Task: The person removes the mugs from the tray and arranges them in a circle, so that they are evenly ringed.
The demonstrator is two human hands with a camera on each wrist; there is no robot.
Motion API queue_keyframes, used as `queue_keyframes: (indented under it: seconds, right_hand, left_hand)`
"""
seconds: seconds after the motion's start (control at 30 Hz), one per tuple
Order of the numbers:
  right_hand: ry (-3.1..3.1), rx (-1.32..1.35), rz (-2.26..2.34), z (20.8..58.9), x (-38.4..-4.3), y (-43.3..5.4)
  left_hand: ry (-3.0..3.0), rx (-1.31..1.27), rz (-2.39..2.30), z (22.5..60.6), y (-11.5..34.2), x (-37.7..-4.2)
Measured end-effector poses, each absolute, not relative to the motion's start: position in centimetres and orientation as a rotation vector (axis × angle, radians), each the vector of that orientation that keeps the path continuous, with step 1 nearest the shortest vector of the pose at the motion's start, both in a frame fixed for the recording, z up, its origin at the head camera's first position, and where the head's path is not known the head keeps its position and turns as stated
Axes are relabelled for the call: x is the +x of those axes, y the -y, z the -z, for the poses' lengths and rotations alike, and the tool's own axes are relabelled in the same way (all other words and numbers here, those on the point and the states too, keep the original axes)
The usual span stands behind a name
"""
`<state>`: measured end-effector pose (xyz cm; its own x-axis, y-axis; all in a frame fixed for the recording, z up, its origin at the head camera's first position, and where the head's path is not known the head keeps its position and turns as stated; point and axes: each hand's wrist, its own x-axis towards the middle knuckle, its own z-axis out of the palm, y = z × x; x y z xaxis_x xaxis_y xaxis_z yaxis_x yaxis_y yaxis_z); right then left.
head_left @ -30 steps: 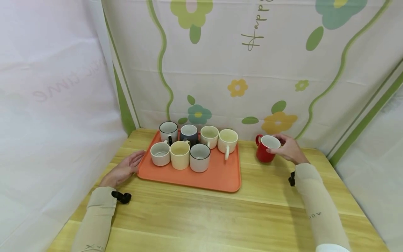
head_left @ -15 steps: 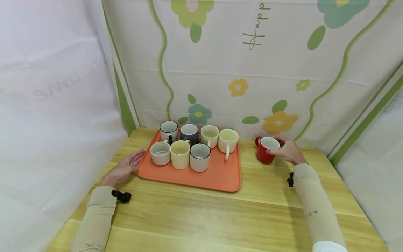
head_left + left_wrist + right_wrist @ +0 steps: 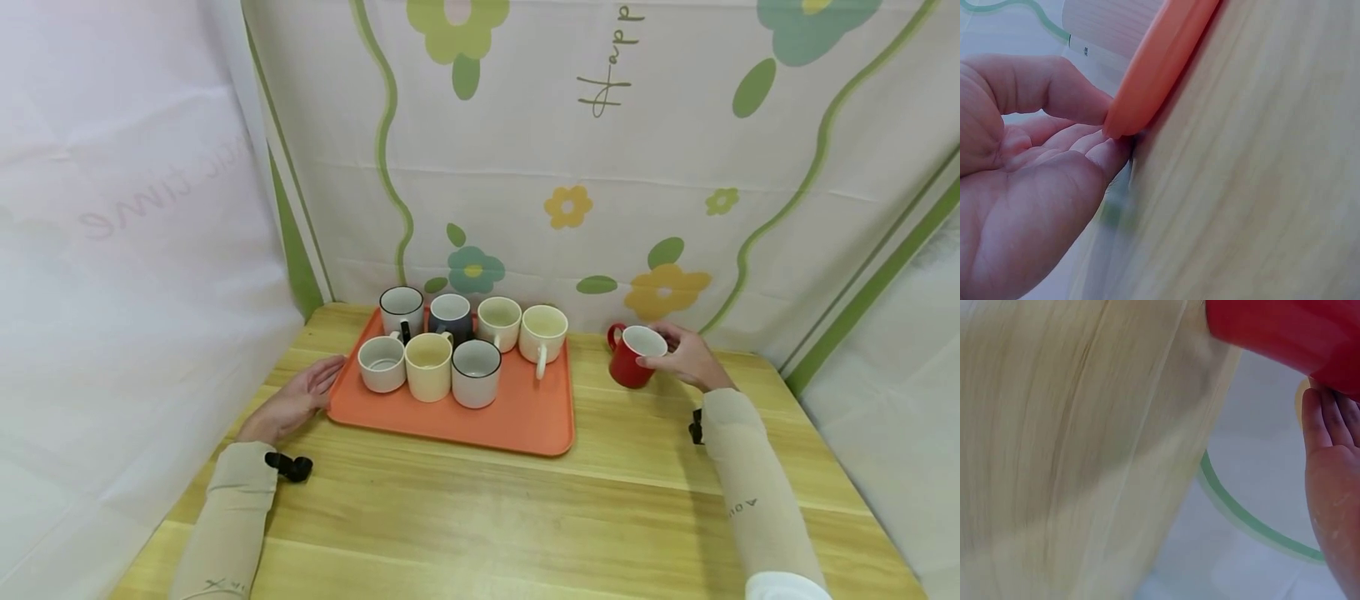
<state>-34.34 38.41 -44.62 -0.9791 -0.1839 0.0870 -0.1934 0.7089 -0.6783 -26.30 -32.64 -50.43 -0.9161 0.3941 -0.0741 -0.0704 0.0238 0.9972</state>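
My right hand (image 3: 686,358) holds a red mug (image 3: 628,368) with a white inside at the table's right back, thumb on the near side and fingers round the far side by the rim. Its red handle (image 3: 616,333) points left, away from the hand. The right wrist view shows the mug's red wall (image 3: 1285,328) tilted over the table, fingers (image 3: 1325,422) against it. My left hand (image 3: 291,406) pinches the left edge of an orange tray (image 3: 525,417). In the left wrist view, fingertips meet at the tray's rim (image 3: 1154,69), some of them hidden beneath it.
Several mugs stand upright on the tray in two rows, among them a dark grey mug (image 3: 450,321), a pale yellow mug (image 3: 428,375) and a white black-rimmed mug (image 3: 476,379). The wooden table (image 3: 465,517) meets a flowered cloth (image 3: 495,150) behind; white cloth hangs at both sides.
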Motion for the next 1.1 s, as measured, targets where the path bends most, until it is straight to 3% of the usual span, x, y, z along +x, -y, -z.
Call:
queue_keyframes:
  seconds: [0.4,1.1]
  right_hand:
    - [2.904,0.377,-1.003,40.7,-32.1,-35.8]
    - [2.762,0.776,-1.133,40.2,-27.8,-19.7]
  left_hand:
    - [-1.989,0.324,-1.946,50.2,32.8,-26.4]
    - [-2.004,0.276,-1.928,50.0,32.7,-26.3]
